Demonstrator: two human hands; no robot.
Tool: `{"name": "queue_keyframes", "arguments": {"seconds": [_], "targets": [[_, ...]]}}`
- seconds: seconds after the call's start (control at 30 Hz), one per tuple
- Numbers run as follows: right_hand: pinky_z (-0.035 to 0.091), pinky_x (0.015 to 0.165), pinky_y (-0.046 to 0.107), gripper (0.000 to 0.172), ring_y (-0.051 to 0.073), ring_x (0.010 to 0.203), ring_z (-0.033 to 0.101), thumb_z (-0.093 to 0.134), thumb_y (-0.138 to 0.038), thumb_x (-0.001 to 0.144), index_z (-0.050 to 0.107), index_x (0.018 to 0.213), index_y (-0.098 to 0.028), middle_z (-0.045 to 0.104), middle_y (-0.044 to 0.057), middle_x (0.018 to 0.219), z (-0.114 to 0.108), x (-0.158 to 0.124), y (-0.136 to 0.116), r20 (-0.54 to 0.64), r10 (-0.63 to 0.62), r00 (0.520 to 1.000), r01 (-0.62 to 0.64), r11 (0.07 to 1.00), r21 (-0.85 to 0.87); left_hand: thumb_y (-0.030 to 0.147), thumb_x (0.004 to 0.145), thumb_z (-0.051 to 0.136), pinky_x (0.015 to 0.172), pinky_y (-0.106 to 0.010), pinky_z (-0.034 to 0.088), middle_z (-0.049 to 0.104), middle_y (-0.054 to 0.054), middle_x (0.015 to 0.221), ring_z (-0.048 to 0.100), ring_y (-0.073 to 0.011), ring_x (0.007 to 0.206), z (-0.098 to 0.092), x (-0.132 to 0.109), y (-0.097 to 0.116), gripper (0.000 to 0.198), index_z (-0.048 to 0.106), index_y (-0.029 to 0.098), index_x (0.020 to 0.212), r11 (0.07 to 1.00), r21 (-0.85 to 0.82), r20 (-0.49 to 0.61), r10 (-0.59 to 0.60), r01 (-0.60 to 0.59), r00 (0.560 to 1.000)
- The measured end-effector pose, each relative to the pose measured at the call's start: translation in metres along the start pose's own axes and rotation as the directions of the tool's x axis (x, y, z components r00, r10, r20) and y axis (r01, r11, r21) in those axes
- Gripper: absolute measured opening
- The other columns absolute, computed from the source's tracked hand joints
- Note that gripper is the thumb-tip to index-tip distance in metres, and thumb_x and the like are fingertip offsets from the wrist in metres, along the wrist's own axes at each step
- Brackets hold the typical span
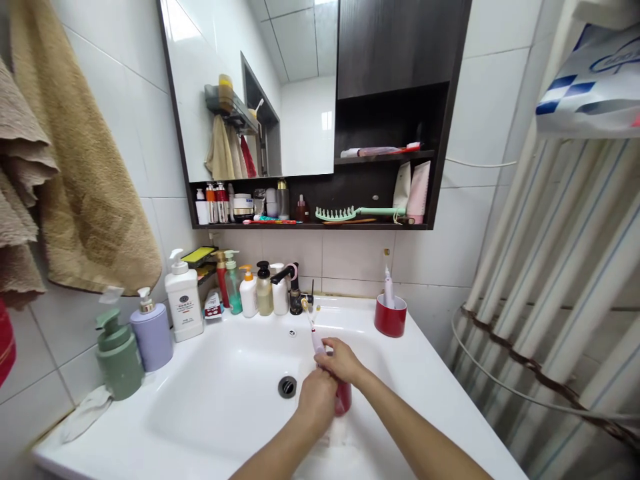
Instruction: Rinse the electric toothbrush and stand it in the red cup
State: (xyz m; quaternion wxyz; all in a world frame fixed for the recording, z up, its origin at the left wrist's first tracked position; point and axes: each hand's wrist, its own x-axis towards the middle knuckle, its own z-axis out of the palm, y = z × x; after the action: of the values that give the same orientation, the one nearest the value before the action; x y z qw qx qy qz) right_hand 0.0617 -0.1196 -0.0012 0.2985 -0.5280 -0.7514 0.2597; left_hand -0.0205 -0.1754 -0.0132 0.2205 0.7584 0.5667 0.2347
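Over the right part of the sink basin (225, 373), my left hand (316, 403) is closed round a red cup (343, 400), most of which the hand covers. My right hand (345, 361) pinches the pale handle of an electric toothbrush (317, 342), just above the cup. The brush stands nearly upright, with its head up near the black faucet (295, 297); its lower end is hidden by my hands. Farther right on the sink's rim, a second red cup (390, 321) holds another pale electric toothbrush (389, 290).
Several pump bottles (249, 293) line the back left rim, and a green dispenser (119, 360) stands farther forward. A dark mirror cabinet (387, 53) hangs above, with a green hairbrush (335, 213) on its shelf. Towels (85, 147) hang left; a white radiator (565, 267) stands right.
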Motion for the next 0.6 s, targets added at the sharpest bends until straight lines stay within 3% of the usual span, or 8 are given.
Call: {"name": "queue_keyframes", "arguments": {"seconds": [0.1,0.2,0.37,0.43,0.5,0.6], "targets": [[0.041,0.061,0.028,0.019,0.01,0.065,0.051,0.042,-0.029,0.073,0.052,0.076,-0.012,0.055,0.0,0.073,0.006,-0.003,-0.003,0.001,0.034,0.999,-0.034,0.999,-0.023,0.007,0.061,0.036,0.07,-0.028,0.035,0.055,-0.012,0.088,0.048,-0.0204,0.079,0.011,0.001,-0.002,0.033,0.055,0.01,0.089,0.998,-0.029,-0.13,0.057,-0.061,0.99],[0.038,0.058,0.024,0.013,0.01,0.058,0.05,0.044,-0.025,0.069,0.052,0.069,-0.015,0.056,-0.001,0.062,0.003,-0.006,-0.009,-0.085,0.022,0.996,-0.022,1.0,0.009,0.008,0.061,0.037,0.067,-0.03,0.035,0.056,-0.013,0.081,0.049,-0.0213,0.075,0.019,0.003,-0.005,0.03,0.056,0.009,0.085,0.995,-0.066,-0.21,0.064,-0.08,0.976],[0.036,0.062,0.023,0.025,0.014,0.068,0.049,0.033,-0.029,0.071,0.047,0.087,-0.015,0.056,0.003,0.075,-0.034,-0.01,-0.032,-0.27,-0.035,0.962,0.065,0.993,0.103,0.008,0.056,0.046,0.08,-0.036,0.027,0.057,-0.008,0.078,0.046,-0.0216,0.08,0.012,-0.003,-0.011,0.024,0.059,0.016,0.074,0.953,-0.11,-0.334,0.231,-0.281,0.914],[0.035,0.064,0.022,0.031,0.014,0.07,0.048,0.031,-0.033,0.071,0.044,0.093,-0.016,0.054,0.002,0.078,-0.05,-0.018,-0.04,-0.305,-0.067,0.95,0.11,0.986,0.126,0.012,0.06,0.045,0.078,-0.035,0.029,0.056,-0.007,0.079,0.046,-0.02,0.08,0.005,-0.004,-0.014,0.021,0.057,0.018,0.076,0.919,-0.253,-0.449,0.164,-0.301,0.878],[0.036,0.061,0.022,0.031,0.013,0.065,0.047,0.034,-0.036,0.07,0.046,0.092,-0.016,0.054,0.001,0.072,-0.058,-0.031,-0.042,-0.277,-0.097,0.956,0.141,0.979,0.146,0.02,0.064,0.045,0.075,-0.033,0.033,0.056,-0.007,0.079,0.047,-0.0189,0.079,-0.003,-0.003,-0.015,0.016,0.056,0.018,0.075,0.841,-0.466,-0.522,-0.011,-0.274,0.853],[0.037,0.053,0.022,0.025,0.013,0.055,0.047,0.037,-0.034,0.069,0.052,0.079,-0.015,0.054,0.0,0.061,-0.049,-0.055,-0.034,-0.136,-0.113,0.984,0.14,0.969,0.204,0.032,0.066,0.044,0.071,-0.03,0.035,0.056,-0.007,0.078,0.05,-0.0168,0.075,-0.011,0.0,-0.011,0.022,0.055,0.016,0.075,0.547,-0.807,-0.411,-0.25,-0.222,0.876]]}}
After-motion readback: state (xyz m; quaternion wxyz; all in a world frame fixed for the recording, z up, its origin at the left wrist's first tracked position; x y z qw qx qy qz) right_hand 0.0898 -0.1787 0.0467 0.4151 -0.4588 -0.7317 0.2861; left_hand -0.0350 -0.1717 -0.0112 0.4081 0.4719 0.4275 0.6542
